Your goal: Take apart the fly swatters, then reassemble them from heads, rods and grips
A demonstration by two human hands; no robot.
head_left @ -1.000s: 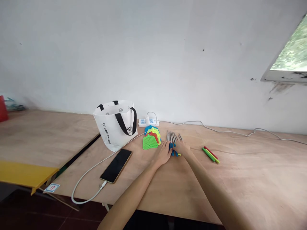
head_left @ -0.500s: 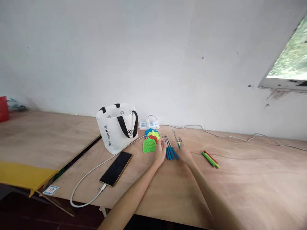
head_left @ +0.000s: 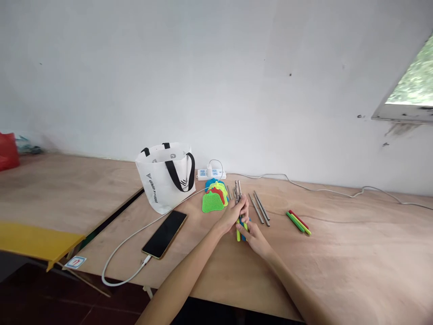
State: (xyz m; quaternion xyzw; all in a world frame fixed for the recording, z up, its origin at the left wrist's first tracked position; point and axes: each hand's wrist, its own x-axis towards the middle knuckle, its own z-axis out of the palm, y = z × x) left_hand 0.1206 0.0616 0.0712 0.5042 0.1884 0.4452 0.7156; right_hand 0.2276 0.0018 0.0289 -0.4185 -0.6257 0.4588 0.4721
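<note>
My left hand (head_left: 235, 211) is closed around two or more slim metal rods (head_left: 236, 186) that rise above its fingers. Below its grip, yellow-green handles (head_left: 238, 234) point toward me. My right hand (head_left: 257, 239) touches my left, its thumb and fingers closed about the lower handles. Blue handles (head_left: 243, 235) show behind them; whether these are held or lie on the table is hidden. Just right of my hands lie several bare metal tubes (head_left: 260, 208). Perforated plastic fly swatter heads (head_left: 213, 202) in green, red, yellow and blue overlap to the left.
Three coloured handles (head_left: 298, 222) lie at the right. A white tote bag (head_left: 162, 180), a black phone (head_left: 164, 234) with a charging cable (head_left: 115, 259), and a power strip (head_left: 211, 174) are to the left and back. A grey cord (head_left: 324, 190) runs along the wall.
My right hand has moved left and toward me, and now meets my left hand. Yellow-handled rods have come into the left hand's grip. Bare tubes now show where my right hand was.
</note>
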